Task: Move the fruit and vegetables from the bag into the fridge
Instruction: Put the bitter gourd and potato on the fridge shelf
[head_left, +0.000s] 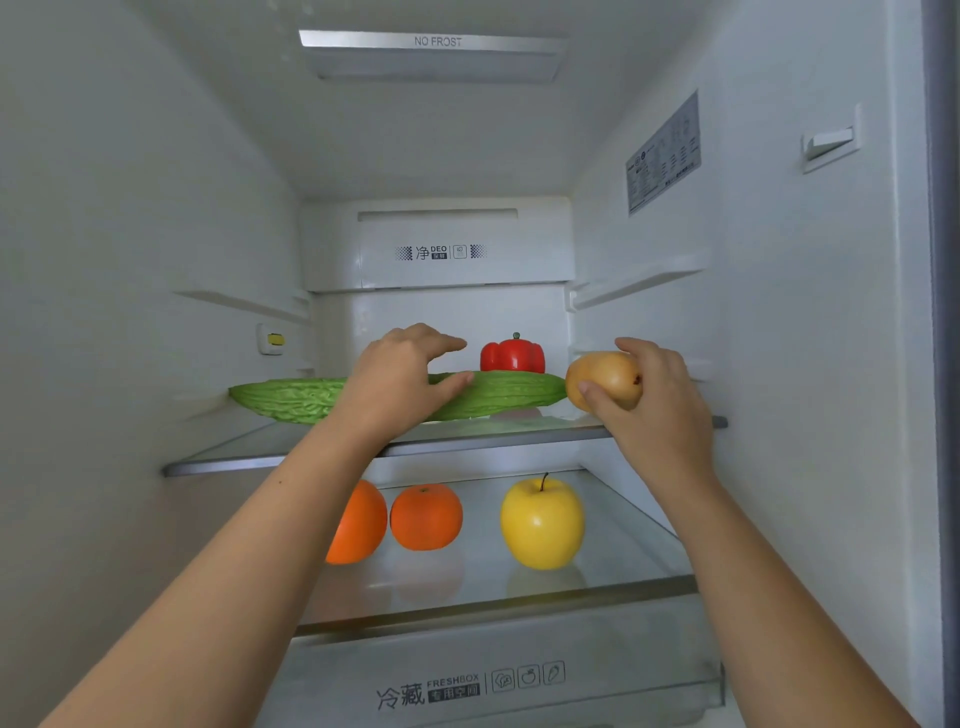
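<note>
Left hand (400, 384): released; fingers spread loosely above the bitter gourd (291, 397), thumb touching its front side, nothing clasped.
Right hand (660, 400): grasping a brown pear (602, 379), fingers and thumb wrapped round it, held at the right end of the upper glass shelf (260, 452), just beside the tip of the gourd.
Pear contact: cannot tell whether it rests on the shelf or hangs just above it.
Stored, upper shelf: the bitter gourd lies lengthwise across the front; a red bell pepper (512, 356) stands upright behind it, near the back wall.
Stored, lower glass shelf (623, 584): two oranges (426, 517) side by side at left, one partly hidden by the left forearm; a yellow apple (542, 522) at right, stem up, apart from them.
Progress: judged well advanced; five items are placed and the pear is at its destination.
Remaining: set the pear down and let go; the bag is not in view, so any further contents cannot be told.
Surface: clear glass with a metal front trim, level and smooth; round fruit may roll on it.
Room: white fridge (130, 208) interior, door open, a "NO FROST" panel on the ceiling, a crisper drawer (519, 675) marked "FRESHBOX" at the bottom.
</note>
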